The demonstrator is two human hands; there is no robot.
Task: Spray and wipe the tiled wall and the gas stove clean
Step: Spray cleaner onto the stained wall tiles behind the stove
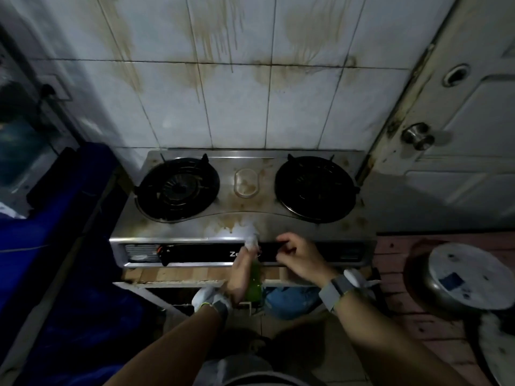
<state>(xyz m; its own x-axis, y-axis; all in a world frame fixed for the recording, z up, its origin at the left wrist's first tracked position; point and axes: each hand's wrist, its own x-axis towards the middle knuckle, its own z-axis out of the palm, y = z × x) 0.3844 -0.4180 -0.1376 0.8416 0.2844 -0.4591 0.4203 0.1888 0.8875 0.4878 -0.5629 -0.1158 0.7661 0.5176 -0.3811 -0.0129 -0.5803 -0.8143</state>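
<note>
The left hand (239,277) is gripping a green bottle (255,282) upright in front of the stove (250,215), its white nozzle blurring against the stove's front edge and hiding part of the panel lettering. The right hand (299,256) is hovering just beside the nozzle, fingers curled; whether it is pinching anything is too dim to tell. Behind the stove, the wall (237,107) is showing brown streaks.
</note>
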